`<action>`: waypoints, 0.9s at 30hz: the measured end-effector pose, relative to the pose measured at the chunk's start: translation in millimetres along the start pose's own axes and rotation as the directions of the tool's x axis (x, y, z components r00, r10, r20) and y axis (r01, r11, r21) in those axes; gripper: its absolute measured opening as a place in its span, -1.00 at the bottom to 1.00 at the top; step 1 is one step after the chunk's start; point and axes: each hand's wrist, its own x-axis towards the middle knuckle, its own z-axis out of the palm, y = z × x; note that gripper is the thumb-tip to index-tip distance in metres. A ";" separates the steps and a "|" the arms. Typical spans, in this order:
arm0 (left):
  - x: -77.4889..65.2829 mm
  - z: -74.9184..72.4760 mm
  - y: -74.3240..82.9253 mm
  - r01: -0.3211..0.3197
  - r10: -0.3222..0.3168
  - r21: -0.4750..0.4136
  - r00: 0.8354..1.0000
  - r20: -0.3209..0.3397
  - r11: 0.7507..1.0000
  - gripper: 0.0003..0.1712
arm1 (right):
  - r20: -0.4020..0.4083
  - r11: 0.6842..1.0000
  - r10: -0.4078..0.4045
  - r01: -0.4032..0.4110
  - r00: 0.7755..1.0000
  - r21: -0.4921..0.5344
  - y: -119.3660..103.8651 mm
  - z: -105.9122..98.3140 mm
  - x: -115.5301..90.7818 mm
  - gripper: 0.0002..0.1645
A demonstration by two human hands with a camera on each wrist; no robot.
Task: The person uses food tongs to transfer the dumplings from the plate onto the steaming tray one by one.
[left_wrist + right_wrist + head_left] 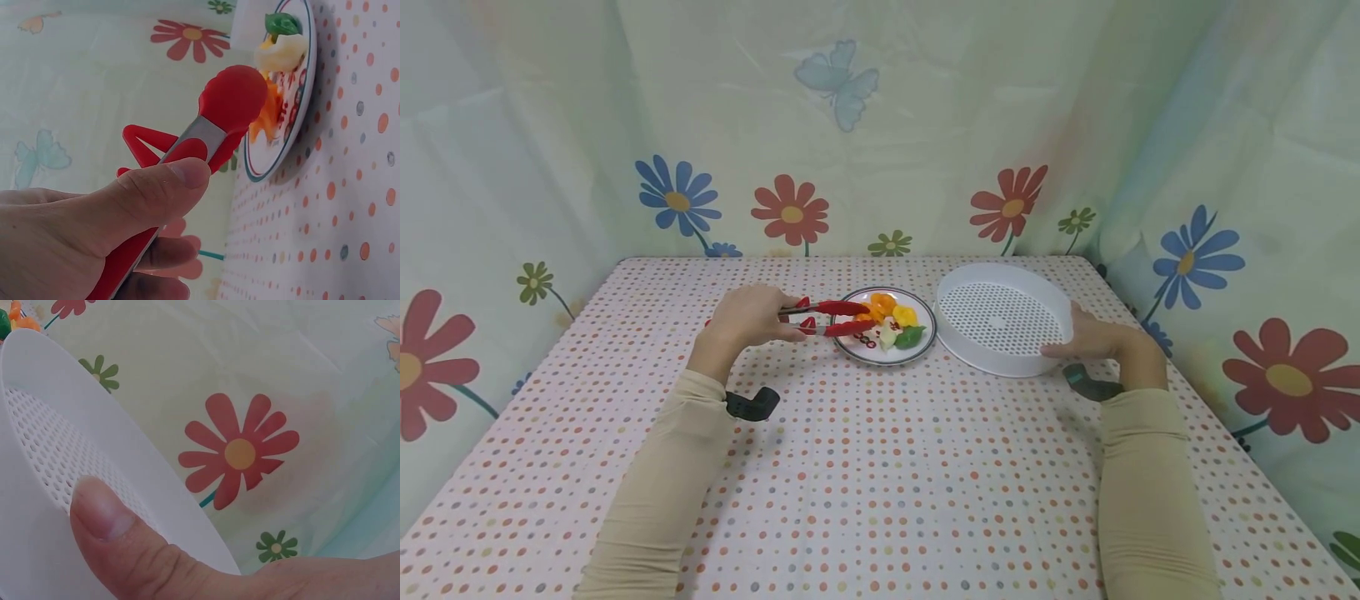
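A: How far along is the work judged to be?
B: Early stage, prob. All food that can be made out is seen on the plate (887, 356): orange pcs (883, 302), a yellow pc (905, 316), a pale pc (888, 335) & a green pc (910, 337). None is seen lifted clear, and none can be made out in the white strainer (977, 304).
A: So what's left?
B: As judged, the pcs are yet to be picked up. The red tongs (842, 328) are held w/ tips over the plate's L side, by the orange pcs.
A: L-hand grip (748, 317)?
B: Wrapped round the tongs, w/ the thumb pressed on one arm. The tips are set a narrow gap apart; whether a pc is touched btw them can't be told.
A: R-hand grip (1090, 337)?
B: The strainer's R wall is held, thumb laid over onto the inside; the other fingers are mostly hidden.
A: And positions?
B: On the table (880, 467), far half: plate approx. mid, strainer just to its R. Whether the two are in contact can't be told.
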 end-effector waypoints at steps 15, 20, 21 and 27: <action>1.5 1.9 8.8 -0.010 0.012 0.026 0.997 -0.077 1.000 -0.15 | -0.006 1.000 0.003 -0.002 1.000 0.020 0.1 1.0 2.3 0.55; 3.6 5.4 15.4 -0.023 0.025 0.021 0.994 -0.109 1.000 -0.15 | 0.010 1.000 -0.005 0.005 1.000 0.022 -0.3 0.3 2.0 0.54; 4.1 6.1 16.8 -0.029 0.031 0.021 0.993 -0.117 0.999 -0.15 | 0.013 1.000 0.001 -0.001 1.000 0.017 0.0 -0.1 1.7 0.55; 7.3 10.3 24.1 -0.048 0.051 0.024 0.986 -0.159 0.999 -0.14 | 0.024 1.000 0.021 -0.021 0.999 -0.001 -0.2 -0.9 0.2 0.57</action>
